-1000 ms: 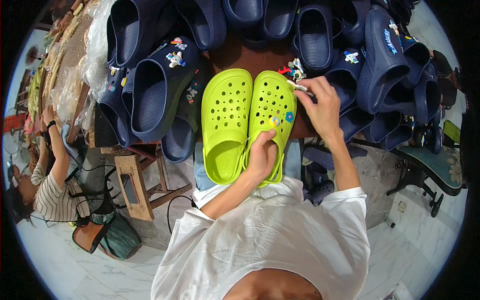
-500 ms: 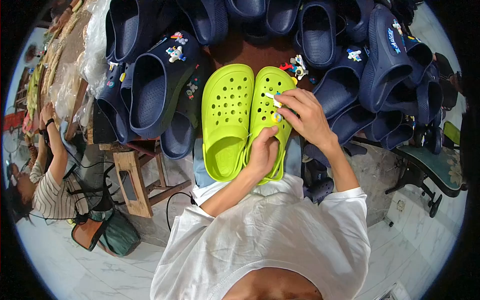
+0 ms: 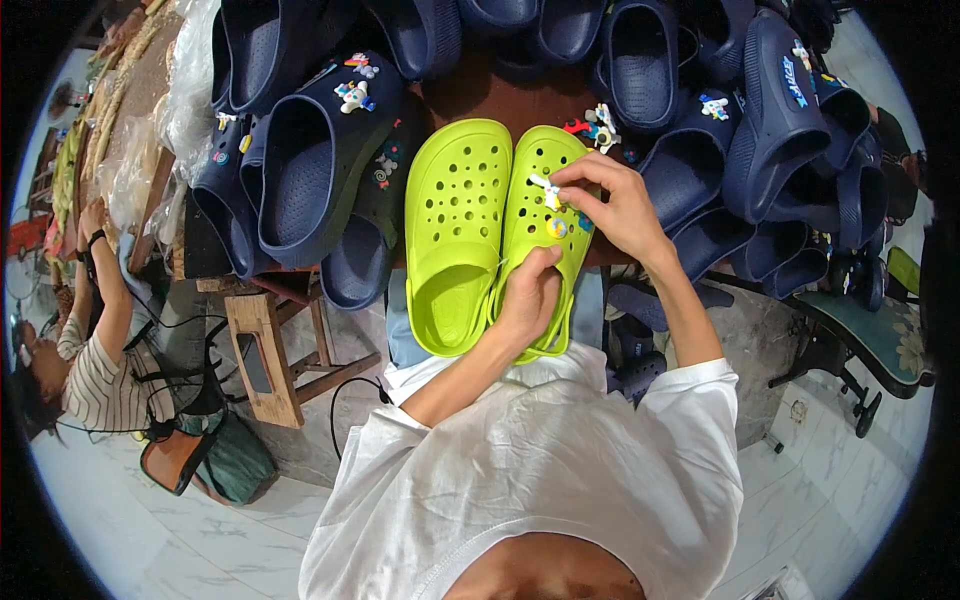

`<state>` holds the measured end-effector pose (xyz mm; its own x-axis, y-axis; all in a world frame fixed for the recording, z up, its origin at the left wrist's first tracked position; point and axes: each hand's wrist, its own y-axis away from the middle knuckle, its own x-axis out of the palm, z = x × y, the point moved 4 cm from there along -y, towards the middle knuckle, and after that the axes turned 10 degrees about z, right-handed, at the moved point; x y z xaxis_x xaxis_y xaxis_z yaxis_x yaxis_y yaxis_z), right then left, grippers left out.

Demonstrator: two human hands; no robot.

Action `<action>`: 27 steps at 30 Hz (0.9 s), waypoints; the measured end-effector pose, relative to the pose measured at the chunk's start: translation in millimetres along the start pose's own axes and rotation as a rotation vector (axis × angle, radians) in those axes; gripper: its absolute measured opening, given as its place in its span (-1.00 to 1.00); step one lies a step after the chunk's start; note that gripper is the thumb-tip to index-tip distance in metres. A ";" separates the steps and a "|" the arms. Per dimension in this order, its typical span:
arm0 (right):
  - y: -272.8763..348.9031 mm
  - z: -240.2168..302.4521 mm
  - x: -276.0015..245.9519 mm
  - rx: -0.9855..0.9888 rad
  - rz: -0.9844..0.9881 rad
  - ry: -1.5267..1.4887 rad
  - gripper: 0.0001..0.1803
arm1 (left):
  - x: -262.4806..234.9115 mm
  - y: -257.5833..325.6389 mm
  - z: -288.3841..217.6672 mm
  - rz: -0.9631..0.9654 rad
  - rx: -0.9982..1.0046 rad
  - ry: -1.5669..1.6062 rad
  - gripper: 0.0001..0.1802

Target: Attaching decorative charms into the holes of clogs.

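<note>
Two lime-green perforated clogs lie side by side on the brown table: the left clog (image 3: 455, 230) and the right clog (image 3: 540, 205). My left hand (image 3: 530, 295) grips the heel opening of the right clog. My right hand (image 3: 615, 205) pinches a small white charm (image 3: 546, 188) against the top of that same clog. A round coloured charm (image 3: 556, 228) sits on the clog just below it.
Several navy clogs (image 3: 310, 170) with charms crowd the table on all sides. Loose charms (image 3: 595, 125) lie beyond the green pair. Another person in a striped top (image 3: 90, 370) sits at the left. A wooden stool (image 3: 270, 350) stands below the table edge, a chair (image 3: 870, 330) at right.
My right hand came from the loose charms at the clog's toe, down and left onto the top of the right green clog, bringing a white charm. The left hand kept its hold.
</note>
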<state>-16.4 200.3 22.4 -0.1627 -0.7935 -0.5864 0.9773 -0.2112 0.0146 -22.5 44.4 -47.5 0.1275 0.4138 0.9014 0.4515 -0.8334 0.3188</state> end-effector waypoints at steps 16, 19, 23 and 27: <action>-37.7 -20.2 -9.0 0.155 0.318 -0.089 -0.76 | -6.0 -3.0 0.3 0.017 -0.022 0.003 -0.53; -43.3 -9.8 -9.4 0.165 0.395 0.023 -0.78 | -7.8 -3.5 0.4 0.010 -0.014 -0.001 -0.53; -48.3 -6.3 -8.0 0.163 0.450 0.119 -0.73 | -4.2 -1.4 -2.2 -0.016 -0.028 0.005 -0.53; -41.5 -11.6 -7.6 0.114 0.412 0.087 -0.73 | -2.7 -3.6 -1.9 0.020 -0.038 0.016 -0.54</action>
<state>-54.2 221.7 16.9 0.2548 -0.7744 -0.5791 0.9363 0.0479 0.3479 -26.2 45.6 -50.5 0.1222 0.3913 0.9121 0.4152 -0.8549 0.3111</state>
